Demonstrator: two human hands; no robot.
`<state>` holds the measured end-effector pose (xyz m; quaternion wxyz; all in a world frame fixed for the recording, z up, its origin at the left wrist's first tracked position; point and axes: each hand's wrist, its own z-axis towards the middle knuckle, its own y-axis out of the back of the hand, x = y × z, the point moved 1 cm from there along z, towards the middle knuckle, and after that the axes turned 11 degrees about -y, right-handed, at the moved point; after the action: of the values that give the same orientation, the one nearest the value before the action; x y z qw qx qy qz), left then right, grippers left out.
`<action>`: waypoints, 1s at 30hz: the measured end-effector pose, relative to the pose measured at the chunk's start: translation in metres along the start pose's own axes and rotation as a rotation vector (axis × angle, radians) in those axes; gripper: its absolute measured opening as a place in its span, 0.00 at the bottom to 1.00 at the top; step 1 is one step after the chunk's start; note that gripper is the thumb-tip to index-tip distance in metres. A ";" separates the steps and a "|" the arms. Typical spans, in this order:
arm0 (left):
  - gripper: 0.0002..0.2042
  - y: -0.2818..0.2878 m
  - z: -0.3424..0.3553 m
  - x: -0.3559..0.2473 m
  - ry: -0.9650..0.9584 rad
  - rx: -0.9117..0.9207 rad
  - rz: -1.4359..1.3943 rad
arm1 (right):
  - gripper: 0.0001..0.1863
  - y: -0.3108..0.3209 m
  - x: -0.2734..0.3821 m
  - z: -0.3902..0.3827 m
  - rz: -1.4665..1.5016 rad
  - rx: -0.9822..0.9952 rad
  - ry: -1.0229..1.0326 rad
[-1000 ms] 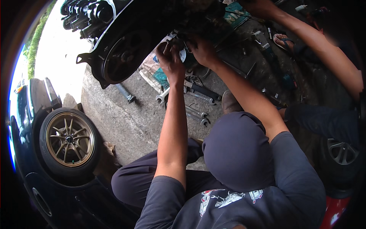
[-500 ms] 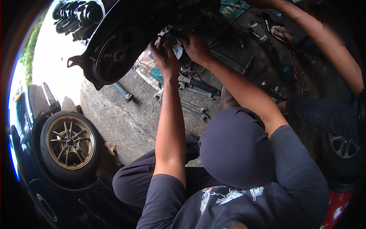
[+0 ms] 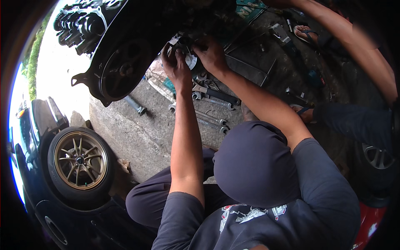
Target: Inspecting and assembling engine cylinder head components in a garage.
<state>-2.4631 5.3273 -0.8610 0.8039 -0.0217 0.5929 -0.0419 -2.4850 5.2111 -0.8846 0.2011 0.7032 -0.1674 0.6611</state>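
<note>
Both my arms reach up to the underside of a dark engine (image 3: pixel 162 16). My left hand (image 3: pixel 177 71) has its fingers bent around a small silvery metal part (image 3: pixel 176 41) there. From the right, my right hand (image 3: pixel 211 56) closes its fingers on the dark side of the same part; deep shadow hides their tips. A pale round disc (image 3: pixel 191 62) shows between the two hands, just below the part. On the engine's left side is a large dark pulley (image 3: pixel 125 68), with a bracket tab jutting out beside it.
Several wrenches (image 3: pixel 212 118) and a black-handled tool (image 3: pixel 221 95) lie on the concrete below my hands. A bolt-like rod (image 3: pixel 135 105) lies to their left. A car's bronze wheel (image 3: pixel 80 160) stands at left. Another person's arm (image 3: pixel 350 41) and sandalled foot (image 3: pixel 306 33) are at right.
The view has shifted slightly. My hands stay at the same metal part, and the left fingers have moved a little around it.
</note>
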 end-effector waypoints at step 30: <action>0.21 -0.018 -0.015 0.003 0.111 -0.226 -0.301 | 0.10 0.008 0.011 0.013 0.226 0.190 -0.143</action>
<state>-2.4768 5.3091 -0.8668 0.7471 -0.1979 0.6273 -0.0959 -2.4766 5.1982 -0.8740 0.0458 0.7409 -0.1961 0.6408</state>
